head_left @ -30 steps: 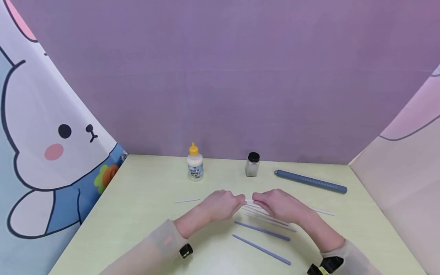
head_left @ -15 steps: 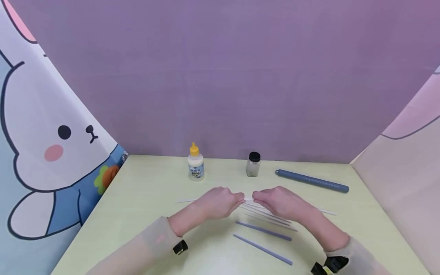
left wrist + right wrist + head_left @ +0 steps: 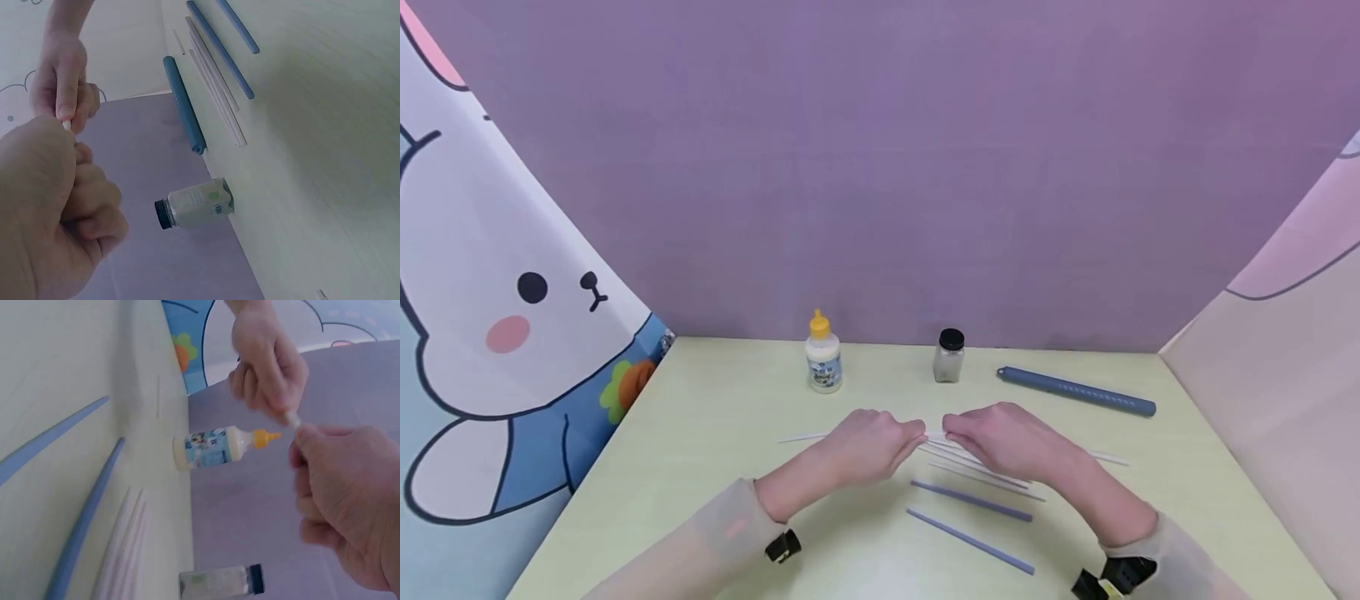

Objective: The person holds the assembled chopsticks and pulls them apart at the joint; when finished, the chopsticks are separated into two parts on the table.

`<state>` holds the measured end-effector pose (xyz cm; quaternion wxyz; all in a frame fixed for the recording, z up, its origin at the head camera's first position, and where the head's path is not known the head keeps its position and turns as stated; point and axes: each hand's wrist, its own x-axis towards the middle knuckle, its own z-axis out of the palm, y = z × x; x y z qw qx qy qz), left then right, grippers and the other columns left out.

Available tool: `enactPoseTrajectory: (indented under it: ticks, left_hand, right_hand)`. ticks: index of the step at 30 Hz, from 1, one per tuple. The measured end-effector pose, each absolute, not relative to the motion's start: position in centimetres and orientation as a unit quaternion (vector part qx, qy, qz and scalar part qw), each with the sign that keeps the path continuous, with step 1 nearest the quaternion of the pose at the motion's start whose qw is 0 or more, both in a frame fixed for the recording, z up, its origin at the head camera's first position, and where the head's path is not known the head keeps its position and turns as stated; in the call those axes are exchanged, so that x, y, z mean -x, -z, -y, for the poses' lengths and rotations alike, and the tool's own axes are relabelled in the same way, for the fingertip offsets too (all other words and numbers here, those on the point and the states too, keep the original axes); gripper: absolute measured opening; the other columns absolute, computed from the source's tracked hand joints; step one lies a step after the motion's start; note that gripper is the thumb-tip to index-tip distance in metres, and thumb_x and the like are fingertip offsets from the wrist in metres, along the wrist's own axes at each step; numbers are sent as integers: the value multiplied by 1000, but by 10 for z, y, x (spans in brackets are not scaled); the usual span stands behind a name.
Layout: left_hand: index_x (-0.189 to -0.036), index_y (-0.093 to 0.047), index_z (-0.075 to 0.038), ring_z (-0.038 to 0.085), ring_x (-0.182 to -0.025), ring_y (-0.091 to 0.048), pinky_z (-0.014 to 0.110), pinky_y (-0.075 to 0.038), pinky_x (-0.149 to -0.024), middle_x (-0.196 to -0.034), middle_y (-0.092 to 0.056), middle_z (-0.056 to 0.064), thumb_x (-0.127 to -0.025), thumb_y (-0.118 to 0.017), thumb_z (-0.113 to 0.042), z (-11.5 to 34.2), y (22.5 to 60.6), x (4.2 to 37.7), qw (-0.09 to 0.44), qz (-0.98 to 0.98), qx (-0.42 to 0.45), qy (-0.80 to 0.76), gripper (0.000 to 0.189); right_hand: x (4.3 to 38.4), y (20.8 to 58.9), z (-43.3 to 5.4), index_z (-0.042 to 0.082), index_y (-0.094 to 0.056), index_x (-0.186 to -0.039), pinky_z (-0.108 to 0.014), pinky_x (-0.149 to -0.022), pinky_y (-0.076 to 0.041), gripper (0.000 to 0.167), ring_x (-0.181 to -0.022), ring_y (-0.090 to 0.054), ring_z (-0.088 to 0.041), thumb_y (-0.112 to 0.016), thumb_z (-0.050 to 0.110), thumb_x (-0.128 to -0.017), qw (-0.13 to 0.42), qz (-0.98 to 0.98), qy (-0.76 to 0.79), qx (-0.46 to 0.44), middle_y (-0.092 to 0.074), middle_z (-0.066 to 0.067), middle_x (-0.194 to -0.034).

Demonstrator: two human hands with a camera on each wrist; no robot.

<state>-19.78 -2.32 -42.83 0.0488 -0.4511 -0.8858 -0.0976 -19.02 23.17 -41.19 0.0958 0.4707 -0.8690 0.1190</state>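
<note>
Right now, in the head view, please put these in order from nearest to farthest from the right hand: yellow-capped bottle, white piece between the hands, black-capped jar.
From the right hand:
1. White piece: held by it, at its left end.
2. Black-capped jar: behind, slightly left.
3. Yellow-capped bottle: behind, much farther left.

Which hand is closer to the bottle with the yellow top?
The left hand. It is on the near side of the bottle, a little to its right. The right hand is also on the near side, but much farther to the right.
</note>
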Motion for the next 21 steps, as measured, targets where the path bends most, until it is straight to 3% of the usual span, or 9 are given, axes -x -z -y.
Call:
enactPoseTrajectory:
  ticks: [4, 7, 15, 21]
  left_hand:
    - [-90, -59, -14, 10, -56, -51, 26, -44, -51, -67, -52, -6, -111, -55, -25, 16, 427, 200, 119, 887, 441, 64, 24]
    - [-93, -60, -12, 11, -55, -53, 27, -46, -51, -68, -55, -5, -110, -56, -24, 14, 425, 201, 140, 886, 439, 50, 22]
    - [-88, -57, -14, 8, -48, -39, 26, -38, -45, -57, -36, -8, -113, -53, -30, 17, 418, 202, 73, 889, 449, 46, 29]
    - [-89, -58, -15, 8, -47, -36, 24, -33, -44, -56, -34, -9, -112, -54, -30, 19, 417, 198, 73, 882, 463, 42, 28]
  right_hand:
    - [188, 399, -223, 18, -49, -87, -20, -52, -27, 23, -56, -30, -1, -55, 14, -109, 48, 900, -90, -423, -31, 14, -66]
    - [188, 394, -219, 17, -50, -89, -21, -51, -26, 22, -53, -29, -2, -52, 18, -111, 24, 910, -85, -406, -30, 14, -63]
    - [190, 396, -225, 18, -50, -92, -19, -51, -23, 20, -53, -27, 1, -53, 17, -111, 0, 896, -97, -434, -25, 15, -63]
    - [188, 400, -230, 19, -48, -90, -16, -52, -20, 21, -55, -24, 4, -56, 13, -109, 16, 884, -118, -453, -22, 17, -65]
